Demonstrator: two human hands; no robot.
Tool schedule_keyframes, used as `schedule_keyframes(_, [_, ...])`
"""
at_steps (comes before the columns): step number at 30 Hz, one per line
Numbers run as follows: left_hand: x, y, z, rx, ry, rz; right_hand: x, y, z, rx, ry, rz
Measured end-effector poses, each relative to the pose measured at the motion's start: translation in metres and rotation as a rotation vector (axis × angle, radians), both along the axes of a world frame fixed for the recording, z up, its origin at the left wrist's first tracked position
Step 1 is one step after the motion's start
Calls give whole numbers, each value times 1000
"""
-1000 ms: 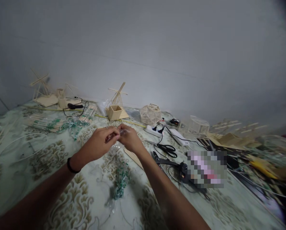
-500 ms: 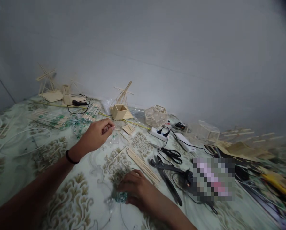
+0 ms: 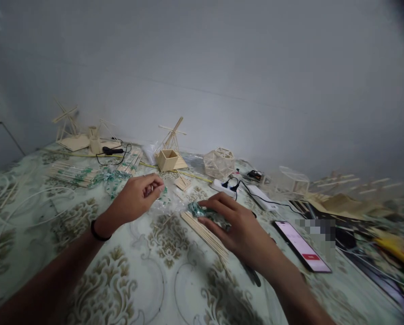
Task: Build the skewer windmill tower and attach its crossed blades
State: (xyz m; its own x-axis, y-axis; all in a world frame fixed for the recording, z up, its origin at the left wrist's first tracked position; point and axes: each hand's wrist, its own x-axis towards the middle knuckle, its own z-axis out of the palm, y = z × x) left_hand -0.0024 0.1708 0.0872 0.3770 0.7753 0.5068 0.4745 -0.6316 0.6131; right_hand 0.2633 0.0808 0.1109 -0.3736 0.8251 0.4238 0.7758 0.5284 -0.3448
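My right hand [image 3: 240, 223] reaches over the bamboo sticks [image 3: 205, 237], its thumb and fingers closed on a crumpled clear plastic wrapper [image 3: 195, 209] with green print. My left hand [image 3: 137, 195] is curled in a loose fist, thumb against fingers; what it holds, if anything, is hidden. Just past its fingertips is a piece of clear plastic film [image 3: 168, 201] with green marks. Behind the left hand lie more green-printed wrappers [image 3: 112, 178] and packed sticks [image 3: 73, 174]. A small square of joined sticks [image 3: 182, 182] rests beyond the film.
Stick-built windmill models [image 3: 168, 158] and a many-sided stick frame [image 3: 219, 162] stand along the wall. A white power strip [image 3: 224, 187] with black plugs, a phone [image 3: 303, 246] and cluttered materials [image 3: 354, 210] lie on the right. A white cable [image 3: 29, 192] loops at left.
My right hand has moved up and to the right with the green-printed wrapper, from the cloth in front to above the sticks. It now covers the scissors. My left hand has hardly moved.
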Motion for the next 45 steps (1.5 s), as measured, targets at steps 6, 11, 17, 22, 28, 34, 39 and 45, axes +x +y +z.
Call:
schedule_keyframes(6, [7,-10,5,27,27,-11,-21,2,5,98,-48,-20])
schedule_keyframes(11, [14,-18,1,100,36,-49,-38,8,10,108,-31,-129])
schedule_keyframes(17, [17,-15,-6,203,44,-4,-34,11,19,81,235,-201])
schedule_keyframes(22, [30,-22,-11,218,-46,35,-46,17,7,48,272,-152])
schedule_keyframes(28, [41,-26,-18,248,-96,61,-45,28,-15,-56,492,-132])
schedule_keyframes(34, [41,-30,-17,295,-145,21,-45,39,-28,-249,974,-254])
schedule_keyframes(39, [40,-36,-17,347,-194,65,-55,41,-35,-364,1042,-88])
schedule_keyframes(45, [39,-34,-24,402,-131,34,-64,48,-41,-249,1068,-142])
